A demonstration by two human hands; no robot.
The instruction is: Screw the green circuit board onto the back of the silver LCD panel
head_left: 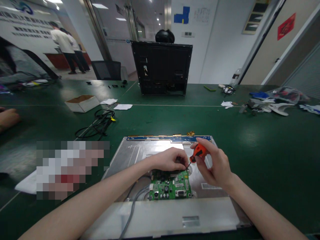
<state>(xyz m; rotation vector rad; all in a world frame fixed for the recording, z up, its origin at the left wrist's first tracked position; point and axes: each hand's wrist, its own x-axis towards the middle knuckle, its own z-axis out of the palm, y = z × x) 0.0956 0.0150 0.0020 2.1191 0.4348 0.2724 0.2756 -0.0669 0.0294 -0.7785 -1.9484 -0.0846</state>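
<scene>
My right hand [217,163] grips a stubby screwdriver [198,151] with an orange and black handle. Its shaft slants down to the upper right corner of a green circuit board [171,185]. There, my left hand [172,159] has its thumb and fingertips pinched together beside the screwdriver tip; whatever is between them is too small to make out. The board lies on the metal back of a flat display panel [135,150]. Along the panel's far edge runs a narrow blue circuit strip [165,138]. A grey cable [132,211] runs from the board's left side.
A black monitor housing [162,68] stands upright at the back. Black cables [98,121] and an open white box [82,104] lie to the left, near another person's hand [8,119]. Tools and bags [270,103] sit at the far right.
</scene>
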